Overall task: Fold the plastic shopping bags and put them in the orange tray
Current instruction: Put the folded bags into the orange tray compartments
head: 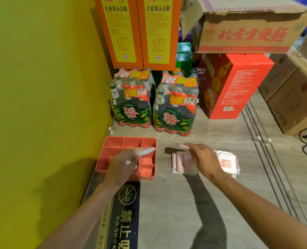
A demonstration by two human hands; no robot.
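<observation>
Holding folded bag (145, 152) over orange tray (102, 168), left hand (124, 164); right hand (203, 159) relaxed above bag stack (228, 162).

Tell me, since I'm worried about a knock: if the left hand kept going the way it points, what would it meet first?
The left hand holds a folded bag over the orange tray, pointing up-right. Probably the tray's far-right rim, then the right-hand bottle pack; depth is unclear.

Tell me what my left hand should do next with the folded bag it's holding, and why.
Probably lower the left hand and release the folded bag into a compartment of the orange tray. The bag already hangs right over the tray, gripped in the fingers, while the right hand is over the bags on the floor.
</observation>
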